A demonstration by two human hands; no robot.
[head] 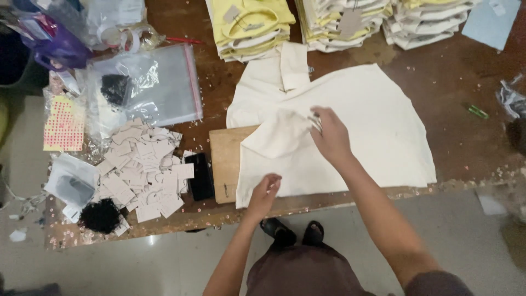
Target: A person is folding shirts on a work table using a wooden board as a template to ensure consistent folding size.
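Note:
A cream shirt [378, 126] lies spread on the brown table, partly over a wooden board [223, 159]. My right hand [330, 134] grips a folded-over part of the cloth near the middle and lifts it a little. My left hand [264, 193] pinches the shirt's near edge at the table front. The shirt's collar [293, 66] points away from me.
Stacks of folded yellow and cream shirts [252, 27] line the far edge. At the left lie a heap of paper tags [145, 172], clear plastic bags [148, 82], a black bundle of strings [101, 215], a sticker sheet [63, 123] and a dark phone [200, 176]. A green marker [478, 112] lies at the right.

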